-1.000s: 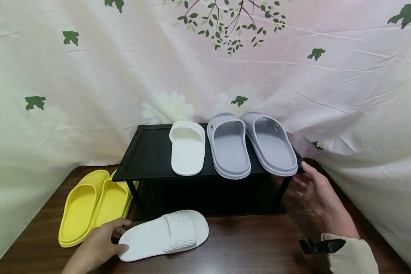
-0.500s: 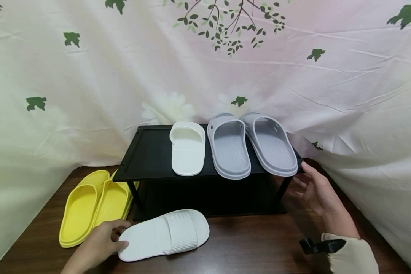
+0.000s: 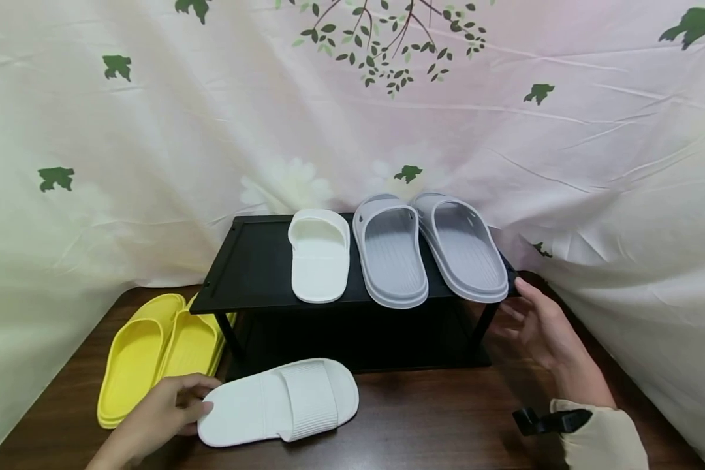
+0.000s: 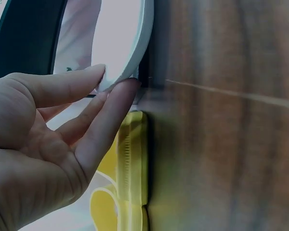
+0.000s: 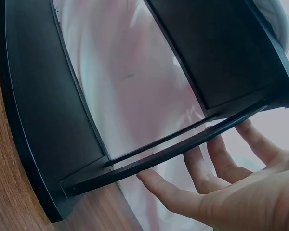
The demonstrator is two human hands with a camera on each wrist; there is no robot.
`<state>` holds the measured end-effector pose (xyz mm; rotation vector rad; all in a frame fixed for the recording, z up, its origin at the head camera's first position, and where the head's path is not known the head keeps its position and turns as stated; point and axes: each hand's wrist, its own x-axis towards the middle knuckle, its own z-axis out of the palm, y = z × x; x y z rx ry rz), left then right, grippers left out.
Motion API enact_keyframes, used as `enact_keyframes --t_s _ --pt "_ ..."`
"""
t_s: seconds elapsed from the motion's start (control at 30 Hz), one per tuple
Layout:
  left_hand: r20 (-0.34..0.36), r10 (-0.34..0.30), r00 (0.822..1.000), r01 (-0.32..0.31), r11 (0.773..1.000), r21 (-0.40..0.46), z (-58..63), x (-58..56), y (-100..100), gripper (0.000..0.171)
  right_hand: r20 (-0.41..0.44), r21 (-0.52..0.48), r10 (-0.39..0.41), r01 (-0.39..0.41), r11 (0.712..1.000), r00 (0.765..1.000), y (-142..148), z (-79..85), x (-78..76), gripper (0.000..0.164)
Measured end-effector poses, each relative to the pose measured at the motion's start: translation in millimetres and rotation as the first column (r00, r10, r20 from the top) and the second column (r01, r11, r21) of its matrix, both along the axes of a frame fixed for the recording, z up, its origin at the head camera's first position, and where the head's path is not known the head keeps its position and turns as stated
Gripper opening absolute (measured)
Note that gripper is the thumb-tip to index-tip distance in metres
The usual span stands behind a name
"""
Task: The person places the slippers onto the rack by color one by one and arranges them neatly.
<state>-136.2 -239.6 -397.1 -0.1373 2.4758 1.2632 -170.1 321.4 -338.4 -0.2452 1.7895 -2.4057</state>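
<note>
My left hand (image 3: pixel 158 414) pinches the heel end of a white slipper (image 3: pixel 241 408) between thumb and fingers, its ribbed strap pointing right. In the left wrist view the slipper's rim (image 4: pixel 135 57) lies between my thumb and fingertips. The slipper is in front of a black two-tier shoe rack (image 3: pixel 252 274). On the rack's top stand another white slipper (image 3: pixel 320 261) and two grey clogs (image 3: pixel 393 254). My right hand (image 3: pixel 549 339) is at the rack's right end, thumb at the top corner. In the right wrist view, nearly straight fingertips touch a rack post (image 5: pixel 168 149).
A pair of yellow slippers (image 3: pixel 135 359) lies on the brown wooden table (image 3: pixel 423 418), left of the rack and close to my left hand. Behind stands a pale curtain (image 3: pixel 170 150) printed with leaves, which also flanks the right side.
My left hand and the heel of the white slipper have shifted slightly left. The view has drifted a little. My right hand stays at the rack's corner.
</note>
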Motion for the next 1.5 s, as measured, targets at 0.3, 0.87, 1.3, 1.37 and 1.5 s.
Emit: enact_keyframes --t_s 0.3,0.87,1.3,1.37,1.5 --pt "-0.015 -0.117 0.993 0.118 0.981 0.157 7.6 -2.9 -15 0.043 -0.009 0.001 0.012 -0.012 1.0 1.0 -2 -0.5 -0.3 0.032" --pt "-0.227 -0.085 0.97 0.137 0.965 0.224 18.2 -2.9 -13 0.041 -0.017 -0.011 0.029 -0.029 1.0 0.999 1 -2.1 -1.6 0.035" --pt "-0.437 -0.042 0.899 0.15 0.964 0.218 21.1 2.1 -12 0.03 -0.012 0.009 0.001 -0.001 1.0 1.0 -1 -2.8 -3.2 0.033" --pt "-0.461 -0.042 0.887 0.166 0.959 0.231 20.9 2.0 -12 0.028 -0.014 0.008 0.004 -0.004 1.0 1.0 -2 -2.3 -3.0 0.033" --pt "-0.489 -0.046 0.871 0.18 0.956 0.231 22.2 1.8 -13 0.027 -0.014 0.005 0.008 -0.008 1.0 1.0 -1 -1.2 -2.8 0.033"
